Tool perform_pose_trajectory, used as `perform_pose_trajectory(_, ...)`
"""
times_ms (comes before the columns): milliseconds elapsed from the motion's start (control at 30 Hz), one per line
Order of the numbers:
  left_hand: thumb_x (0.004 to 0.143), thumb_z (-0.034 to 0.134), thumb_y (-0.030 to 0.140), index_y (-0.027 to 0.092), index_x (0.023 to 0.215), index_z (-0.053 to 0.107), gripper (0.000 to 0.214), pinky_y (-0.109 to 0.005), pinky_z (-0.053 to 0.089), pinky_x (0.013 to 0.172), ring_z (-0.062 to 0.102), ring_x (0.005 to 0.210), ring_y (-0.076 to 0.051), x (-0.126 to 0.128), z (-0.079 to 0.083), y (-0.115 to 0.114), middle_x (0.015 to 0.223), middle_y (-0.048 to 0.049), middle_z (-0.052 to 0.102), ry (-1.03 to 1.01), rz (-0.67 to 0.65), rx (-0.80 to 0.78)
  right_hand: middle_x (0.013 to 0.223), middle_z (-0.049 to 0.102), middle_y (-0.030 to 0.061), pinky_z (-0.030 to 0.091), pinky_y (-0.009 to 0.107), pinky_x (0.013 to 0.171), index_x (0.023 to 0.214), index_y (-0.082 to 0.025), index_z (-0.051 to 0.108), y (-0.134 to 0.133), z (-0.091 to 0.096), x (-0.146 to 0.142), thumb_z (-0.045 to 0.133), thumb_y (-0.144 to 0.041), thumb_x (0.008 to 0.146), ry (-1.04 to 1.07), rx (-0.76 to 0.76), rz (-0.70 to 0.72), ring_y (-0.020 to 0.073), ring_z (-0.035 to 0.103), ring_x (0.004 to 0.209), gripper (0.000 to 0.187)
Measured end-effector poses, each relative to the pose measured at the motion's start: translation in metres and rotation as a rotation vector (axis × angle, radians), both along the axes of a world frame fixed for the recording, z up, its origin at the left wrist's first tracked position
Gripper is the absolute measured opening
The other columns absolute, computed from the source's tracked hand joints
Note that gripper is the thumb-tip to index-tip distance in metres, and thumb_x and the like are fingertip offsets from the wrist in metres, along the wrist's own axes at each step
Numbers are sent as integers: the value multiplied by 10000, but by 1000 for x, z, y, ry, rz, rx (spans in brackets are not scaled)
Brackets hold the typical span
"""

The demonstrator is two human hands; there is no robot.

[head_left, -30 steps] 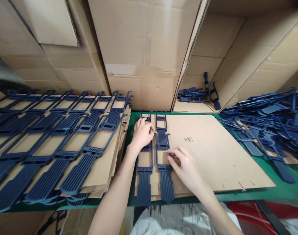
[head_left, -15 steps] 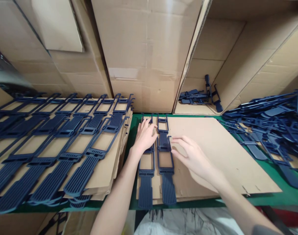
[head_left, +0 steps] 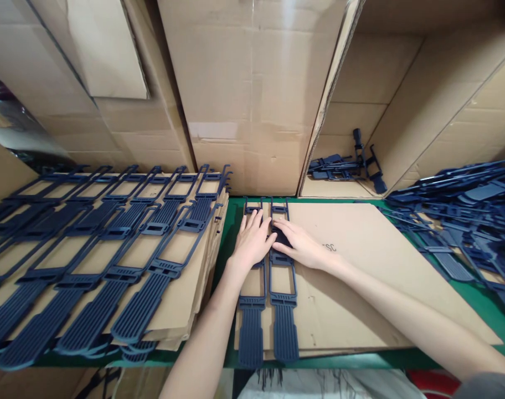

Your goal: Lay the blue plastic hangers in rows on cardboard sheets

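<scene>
Two columns of dark blue plastic parts lie on a cardboard sheet (head_left: 352, 293), each with open frames and a ribbed paddle at the near end. My left hand (head_left: 254, 238) rests flat over the upper part of the left column (head_left: 251, 327), fingers spread. Beside it, my right hand (head_left: 298, 244) lies across the middle of the right column (head_left: 284, 327), with fingers stretched out and the thumb apart. Both thumbs are close together between the columns. The hands hide the middle sections of the parts beneath them.
To the left, stacked cardboard sheets (head_left: 181, 316) carry rows of similar blue parts (head_left: 142, 302). A loose heap of blue parts (head_left: 477, 216) lies at the right. An open carton (head_left: 344, 189) behind holds several more. Tall cardboard boxes (head_left: 252, 100) stand along the back of the green table (head_left: 230, 332).
My right hand has moved left from beside the right column onto its middle. My left hand remains over the left column. The view has shifted slightly.
</scene>
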State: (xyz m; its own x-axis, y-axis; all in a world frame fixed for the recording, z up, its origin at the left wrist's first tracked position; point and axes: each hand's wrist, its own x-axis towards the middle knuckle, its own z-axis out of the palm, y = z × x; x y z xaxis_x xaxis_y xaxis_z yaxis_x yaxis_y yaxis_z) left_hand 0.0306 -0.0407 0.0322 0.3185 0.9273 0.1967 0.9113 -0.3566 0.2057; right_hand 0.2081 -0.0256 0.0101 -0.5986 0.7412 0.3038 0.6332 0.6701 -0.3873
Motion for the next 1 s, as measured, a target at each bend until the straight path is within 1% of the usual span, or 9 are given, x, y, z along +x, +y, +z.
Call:
perform_pose_trajectory(133, 933, 434, 364, 135, 1392, 396, 514, -465, 146, 1162, 226, 1419, -276, 2, -1, 0, 1518, -145, 292, 25, 17, -12, 1421, 431, 189, 319, 459, 1112, 1353, -80, 447, 3, -3, 2, 447, -497, 919, 85, 2, 72, 254, 371, 1339, 602)
perform_pose_trajectory(233, 941, 418, 366, 116, 1409, 373, 533, -466, 136, 1165, 222, 1420, -277, 3, 0, 0, 1519, -155, 282, 40, 16, -26, 1416, 443, 175, 310, 476, 1113, 1360, -105, 446, 6, -4, 4, 458, -472, 922, 110, 10, 107, 249, 360, 1347, 571)
perform_pose_trajectory(300, 945, 406, 367, 125, 1412, 369, 527, -468, 131, 1165, 221, 1420, -277, 3, 0, 0, 1520, -149, 285, 46, 15, -28, 1411, 451, 170, 312, 488, 1107, 1364, -118, 444, 6, -5, 4, 460, -462, 924, 116, 19, 124, 250, 356, 1349, 559)
perform_pose_trajectory(533, 948, 402, 366, 180, 1402, 379, 492, -468, 147, 1161, 230, 1418, -272, 0, 1, 0, 1524, -124, 288, 67, 6, -10, 1402, 465, 160, 314, 492, 1103, 1362, -136, 453, 5, -5, 2, 472, -450, 921, 129, 35, 106, 247, 371, 1341, 542)
perform_pose_trajectory(700, 947, 402, 358, 171, 1389, 397, 480, -470, 156, 1158, 235, 1416, -277, -1, 2, 0, 1519, -136, 293, 77, 4, -8, 1405, 464, 158, 317, 488, 1103, 1358, -128, 455, 5, -5, 1, 474, -441, 921, 125, 44, 99, 244, 370, 1343, 537)
perform_pose_trajectory(1000, 948, 393, 352, 176, 1388, 403, 474, -469, 166, 1155, 236, 1416, -272, -1, 2, 0, 1524, -126, 285, 92, 13, -8, 1392, 479, 158, 322, 492, 1096, 1355, -143, 461, 4, -3, 0, 478, -430, 921, 138, 49, 99, 251, 384, 1333, 521)
